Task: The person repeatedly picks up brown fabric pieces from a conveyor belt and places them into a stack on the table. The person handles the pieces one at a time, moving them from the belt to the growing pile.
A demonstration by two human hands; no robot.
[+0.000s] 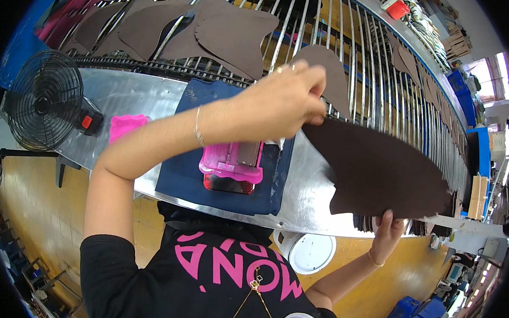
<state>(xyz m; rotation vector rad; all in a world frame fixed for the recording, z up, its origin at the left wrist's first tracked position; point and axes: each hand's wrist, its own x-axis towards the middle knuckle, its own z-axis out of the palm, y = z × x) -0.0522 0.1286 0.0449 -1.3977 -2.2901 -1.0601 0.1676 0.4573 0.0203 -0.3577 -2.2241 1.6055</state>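
Dozens of shiny metal rods make up a long conveyor (364,78) across the top of my view, with flat, curved brown pieces (233,32) lying on it. Next largest is the metal worktop (307,194) on my side of it, partly covered by a dark blue sheet (174,180). A large dark brown panel (382,167), smooth and probably leather or something like it, comes next, raised at the right. It looks supple, so I judge that it could sag, crease or slip away if either grip loosened; its upper edge might also snag on the rods (I cannot tell whether it touches them).

The panel stretches between my two hands. My left hand (293,97) pinches its upper left corner; my right hand (387,234) grips the lower edge, thumb on the face towards me, the other fingers mostly hidden. Just beside the right hand, at the worktop's near edge, a stack of brown pieces (366,223) shows from beneath the panel. Smaller again, a bright pink tray (230,170) sits on the blue sheet, below my left forearm.
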